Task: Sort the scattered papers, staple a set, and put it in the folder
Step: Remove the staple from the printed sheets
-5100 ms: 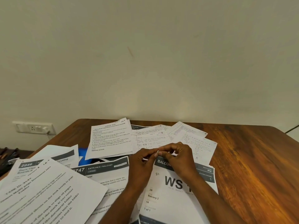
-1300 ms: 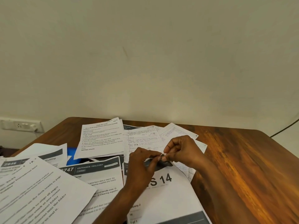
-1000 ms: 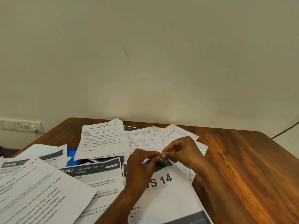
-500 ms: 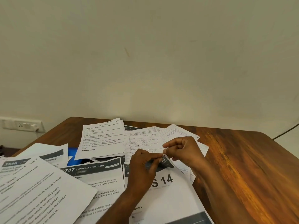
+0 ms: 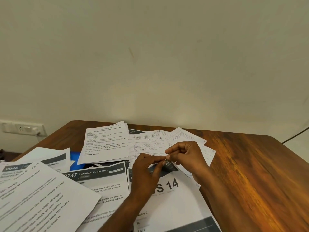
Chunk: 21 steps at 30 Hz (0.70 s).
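Little of the job looks finished. Taking the WS 14 sheet (image 5: 168, 203) in front of me as the landmark and reading from left to right: far left of it lies a loose overlapping pile, the 2946 sheet (image 5: 30, 166) and a tilted instruction page (image 5: 41, 201) on top. Just left of it sits the 2747 sheet (image 5: 100, 183), with a strip of blue (image 5: 75, 160) showing behind that, which may be the folder, though I cannot tell. Behind the landmark are a typed task page (image 5: 105, 143) and handwritten notes (image 5: 148, 144), still fanned out. No stapler shows anywhere.

My left hand (image 5: 147, 171) pinches the top right corner of the WS 14 sheet, lifting and curling it off the bench (image 5: 250, 173). My right hand (image 5: 187, 156) meets it there, its fingertips closed on something very small at that corner, perhaps a staple or pin; it is too small to name. So both grips are clenched on that corner.

I judge sorting has barely begun: gathering a set, squaring it, stapling and filing all remain.

Right of the WS 14 sheet the bench is bare wood out to its rounded right edge, good room for squaring a stack. Left of it, papers overhang the near left edge and could slide off if nudged.
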Available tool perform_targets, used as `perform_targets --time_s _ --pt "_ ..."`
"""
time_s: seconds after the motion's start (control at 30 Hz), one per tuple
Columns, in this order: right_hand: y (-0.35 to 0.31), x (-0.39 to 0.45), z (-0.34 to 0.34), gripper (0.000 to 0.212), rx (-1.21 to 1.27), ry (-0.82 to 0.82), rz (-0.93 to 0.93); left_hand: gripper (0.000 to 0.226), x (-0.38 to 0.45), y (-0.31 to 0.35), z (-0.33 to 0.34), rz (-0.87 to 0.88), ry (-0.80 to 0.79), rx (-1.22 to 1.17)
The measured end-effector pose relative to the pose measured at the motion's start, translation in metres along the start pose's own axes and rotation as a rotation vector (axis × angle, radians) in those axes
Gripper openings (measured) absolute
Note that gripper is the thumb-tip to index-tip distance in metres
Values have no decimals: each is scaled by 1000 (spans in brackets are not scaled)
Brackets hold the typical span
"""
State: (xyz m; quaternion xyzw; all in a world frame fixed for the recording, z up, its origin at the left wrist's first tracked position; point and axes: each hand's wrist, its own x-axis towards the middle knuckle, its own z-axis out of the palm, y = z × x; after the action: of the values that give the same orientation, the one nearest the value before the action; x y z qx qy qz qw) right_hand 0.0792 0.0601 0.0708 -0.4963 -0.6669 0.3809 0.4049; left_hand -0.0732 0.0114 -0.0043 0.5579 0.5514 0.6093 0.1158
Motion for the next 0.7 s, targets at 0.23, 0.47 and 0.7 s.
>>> perform_targets --time_s 0.23,0.47,0.7 --pt "0 1 -7 14 -31 -84 21 19 0 -1 0 -10 -3 11" --pt "4 3 -1 16 -73 -14 -22 18 0 -3 1 5 8 10" --pt "2 -1 -4 26 -100 -82 -12 18 0 -7 0 -4 3 12"
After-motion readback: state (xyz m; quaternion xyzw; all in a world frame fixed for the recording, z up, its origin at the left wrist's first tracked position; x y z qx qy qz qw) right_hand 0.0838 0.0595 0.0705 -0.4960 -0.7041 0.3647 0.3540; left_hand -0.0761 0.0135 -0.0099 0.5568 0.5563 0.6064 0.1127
